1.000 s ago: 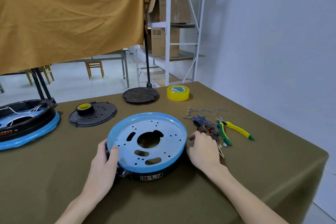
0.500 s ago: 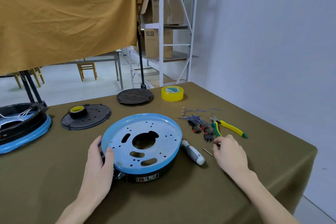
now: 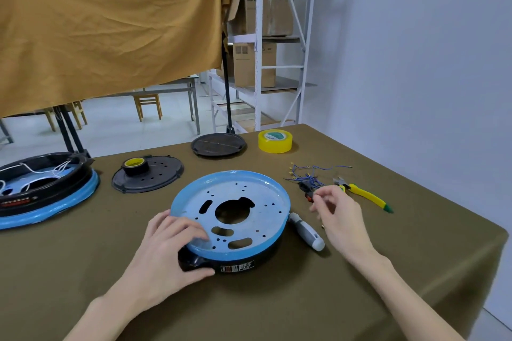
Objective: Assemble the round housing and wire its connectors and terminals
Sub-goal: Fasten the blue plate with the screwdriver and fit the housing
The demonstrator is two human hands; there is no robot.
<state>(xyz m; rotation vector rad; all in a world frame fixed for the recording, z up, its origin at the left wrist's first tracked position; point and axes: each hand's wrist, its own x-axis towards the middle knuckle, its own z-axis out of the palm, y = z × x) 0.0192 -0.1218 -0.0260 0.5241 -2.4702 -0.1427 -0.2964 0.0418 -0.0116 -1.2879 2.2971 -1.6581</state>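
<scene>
The round housing (image 3: 249,194), a perforated metal plate under blue film on a black base, lies in the middle of the table. My left hand (image 3: 166,252) grips its near-left edge, fingers over the blue rim and thumb on the black side. To its right, my right hand (image 3: 339,219) hovers above the cloth, thumb and forefinger pinching a small part too tiny to identify. Just beyond those fingertips lies a bundle of blue wires with connectors (image 3: 310,176). A grey-handled screwdriver (image 3: 306,232) lies against the housing's right side.
Yellow-green pliers (image 3: 365,196) lie right of the wires. A yellow tape roll (image 3: 275,141) and black lid (image 3: 219,144) sit at the back. A black perforated disc (image 3: 158,178) carries a small tape roll (image 3: 135,165). A second housing (image 3: 41,191) sits far left. The table edge drops off right.
My right hand left the housing's right side, reached to the small parts by the wires, and has lifted with its fingers pinched. My left hand slid further onto the rim.
</scene>
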